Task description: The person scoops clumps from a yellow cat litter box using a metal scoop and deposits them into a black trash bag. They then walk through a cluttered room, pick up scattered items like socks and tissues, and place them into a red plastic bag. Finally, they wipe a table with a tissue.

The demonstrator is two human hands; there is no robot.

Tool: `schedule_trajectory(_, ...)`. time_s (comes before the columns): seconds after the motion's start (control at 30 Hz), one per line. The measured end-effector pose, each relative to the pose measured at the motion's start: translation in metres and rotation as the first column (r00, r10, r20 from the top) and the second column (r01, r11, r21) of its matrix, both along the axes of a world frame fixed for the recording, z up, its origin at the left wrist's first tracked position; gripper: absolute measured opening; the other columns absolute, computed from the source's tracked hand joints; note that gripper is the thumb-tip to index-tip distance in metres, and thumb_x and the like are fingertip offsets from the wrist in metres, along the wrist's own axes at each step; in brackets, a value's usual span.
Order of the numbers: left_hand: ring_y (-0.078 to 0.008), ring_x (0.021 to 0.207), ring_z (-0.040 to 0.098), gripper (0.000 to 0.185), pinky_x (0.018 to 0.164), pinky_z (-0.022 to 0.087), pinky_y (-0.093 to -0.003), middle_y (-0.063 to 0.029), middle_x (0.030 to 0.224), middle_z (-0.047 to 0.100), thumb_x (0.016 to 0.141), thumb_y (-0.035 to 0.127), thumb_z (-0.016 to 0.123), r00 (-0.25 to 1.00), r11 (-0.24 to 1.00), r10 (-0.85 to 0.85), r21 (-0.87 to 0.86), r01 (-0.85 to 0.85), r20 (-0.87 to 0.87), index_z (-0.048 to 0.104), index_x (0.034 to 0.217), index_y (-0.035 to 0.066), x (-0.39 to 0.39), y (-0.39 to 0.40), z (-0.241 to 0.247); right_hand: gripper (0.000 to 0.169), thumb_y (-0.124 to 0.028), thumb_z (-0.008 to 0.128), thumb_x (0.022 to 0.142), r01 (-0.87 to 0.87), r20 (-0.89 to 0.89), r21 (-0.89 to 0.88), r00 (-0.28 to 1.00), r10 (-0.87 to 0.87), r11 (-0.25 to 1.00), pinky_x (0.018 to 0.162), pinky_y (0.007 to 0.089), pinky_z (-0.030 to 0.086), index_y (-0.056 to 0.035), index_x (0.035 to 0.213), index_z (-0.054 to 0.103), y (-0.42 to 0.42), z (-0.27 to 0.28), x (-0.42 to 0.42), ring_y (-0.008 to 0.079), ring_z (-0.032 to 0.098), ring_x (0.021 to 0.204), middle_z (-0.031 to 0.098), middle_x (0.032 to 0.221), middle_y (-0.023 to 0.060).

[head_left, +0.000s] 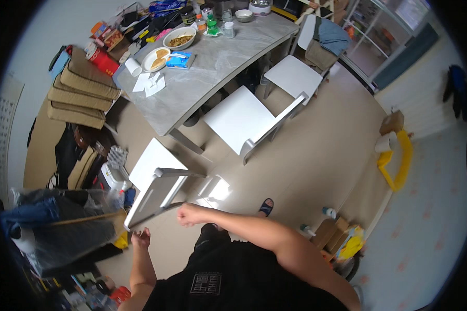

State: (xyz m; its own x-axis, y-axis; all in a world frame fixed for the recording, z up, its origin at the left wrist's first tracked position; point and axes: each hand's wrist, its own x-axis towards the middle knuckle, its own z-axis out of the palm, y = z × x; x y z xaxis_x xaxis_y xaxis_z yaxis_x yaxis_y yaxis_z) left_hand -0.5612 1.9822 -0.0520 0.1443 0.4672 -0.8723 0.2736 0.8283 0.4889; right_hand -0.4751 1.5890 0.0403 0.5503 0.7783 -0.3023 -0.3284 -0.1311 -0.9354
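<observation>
A white chair (155, 167) with a grey backrest stands in front of me to the left, its back towards me. My left hand (141, 237) is just below the left end of the backrest, fingers partly curled and apart, with nothing seen in them. At the backrest's right end is my right hand (189, 214), its fingers curled in; whether they grip the frame cannot be told. Beyond the chair stands a grey marble-patterned table (222, 74). It bears a bowl of food (179, 38), a plate with flatbreads (155, 59), a blue tissue pack (179, 60) and a white cup (133, 67).
Two more white chairs (241, 116) (294, 76) stand along the table's near side. Stacked tan cushions (83, 85) are at the left, above a clothes-laden rack (62, 229). Cardboard boxes (329, 237) lie on the floor at lower right, by the wall. A sandalled foot (266, 208) shows on the tiles.
</observation>
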Motion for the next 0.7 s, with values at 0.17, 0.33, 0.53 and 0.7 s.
schedule_trajectory(0.17,-0.0309,0.058,0.061,0.017,0.054,0.055,-0.0427,-0.011,0.073,0.054,0.082,0.003,0.056,0.736,0.73,-0.659,0.103,0.675,-0.153,0.054,0.098,0.001,0.022,-0.225,0.008,0.018,-0.014,0.06,0.071,-0.093,0.202,-0.317,0.966,0.163,0.944,0.05,0.0331,0.049,-0.0011,0.059,0.061,-0.195,-0.045,-0.01,0.0184,0.06,0.047,0.059,0.052,0.0093)
schedule_trajectory(0.33,-0.0115,0.047,0.049,0.03,0.037,0.037,-0.0265,-0.0056,0.067,0.057,0.074,0.0,0.066,0.344,0.144,-0.886,0.519,0.842,-0.311,0.055,0.102,-0.001,0.13,-0.397,0.096,0.016,-0.016,0.063,0.074,-0.105,0.073,-0.617,0.979,0.19,0.78,0.055,0.0402,0.049,0.0001,0.071,0.062,-0.363,-0.066,0.034,0.0229,0.06,0.051,0.061,0.06,0.0128)
schedule_trajectory(0.53,-0.0184,0.074,0.062,0.014,0.062,0.053,-0.0287,-0.0082,0.085,0.057,0.08,-0.001,0.061,0.291,0.342,-0.94,0.54,0.769,0.181,0.055,0.093,0.0,0.276,-0.546,0.109,0.031,-0.004,0.061,0.079,0.507,0.434,-0.551,0.852,-0.291,0.663,0.074,0.0365,0.051,-0.004,0.11,0.06,-0.544,-0.053,0.132,0.0259,0.065,0.079,0.067,0.088,0.0131)
schedule_trajectory(0.7,-0.0257,0.083,0.064,0.038,0.074,0.054,-0.036,-0.0138,0.103,0.059,0.099,0.037,0.039,0.398,0.374,-0.718,-0.166,0.912,0.571,0.05,0.113,0.003,0.382,-0.771,0.114,0.049,-0.026,0.057,0.088,0.753,0.851,0.095,0.278,-0.446,0.651,0.098,0.0441,0.038,0.0026,0.127,0.048,-0.561,0.063,0.264,0.0381,0.049,0.117,0.05,0.13,0.0192)
